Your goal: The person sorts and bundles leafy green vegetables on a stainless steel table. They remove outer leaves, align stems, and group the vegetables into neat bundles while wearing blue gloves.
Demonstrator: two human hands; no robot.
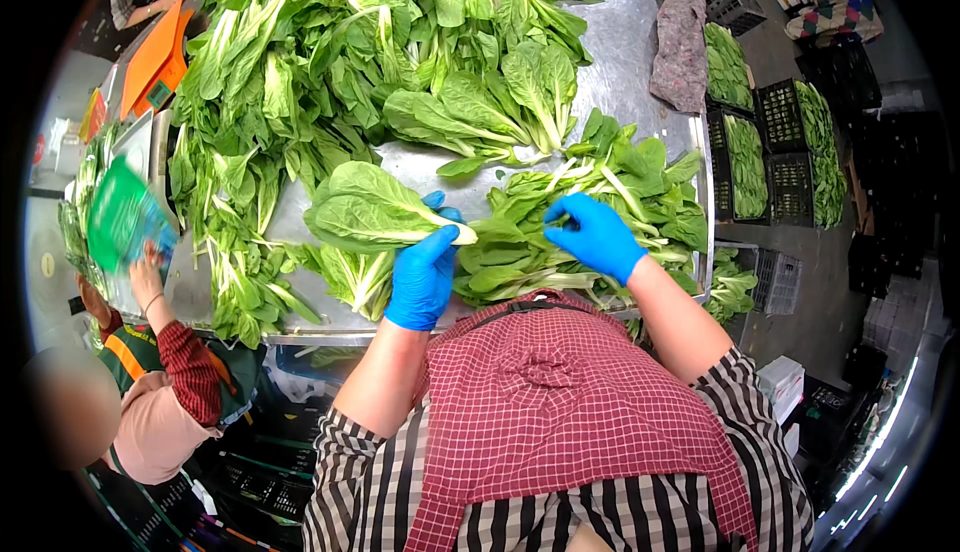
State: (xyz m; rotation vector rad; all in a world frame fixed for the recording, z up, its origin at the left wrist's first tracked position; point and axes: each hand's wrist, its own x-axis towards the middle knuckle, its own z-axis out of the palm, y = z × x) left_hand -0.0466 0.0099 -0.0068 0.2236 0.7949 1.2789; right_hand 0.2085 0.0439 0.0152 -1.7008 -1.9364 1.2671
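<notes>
My left hand (429, 270), in a blue glove, grips a head of leafy green vegetable (367, 210) near its pale stem end. The leaves point left, the cut stem end right. Over a heap of loose greens (622, 184) at the table's right corner is my right hand (598, 235), also blue-gloved. Its fingers are bent, with a gap at the thumb, and nothing shows in it. Beyond my hands, several trimmed-looking heads (495, 113) lie together on the metal table (409, 158). A small bunch of greens (356, 278) rests just left of my left wrist.
A large pile of greens (322, 64) covers the table's far left. A grey cloth (679, 41) hangs at the right edge. Black crates of greens (787, 139) stand on the floor to the right. At left, a co-worker (161, 394) handles a blurred green item (120, 214) beside an orange scale (157, 60).
</notes>
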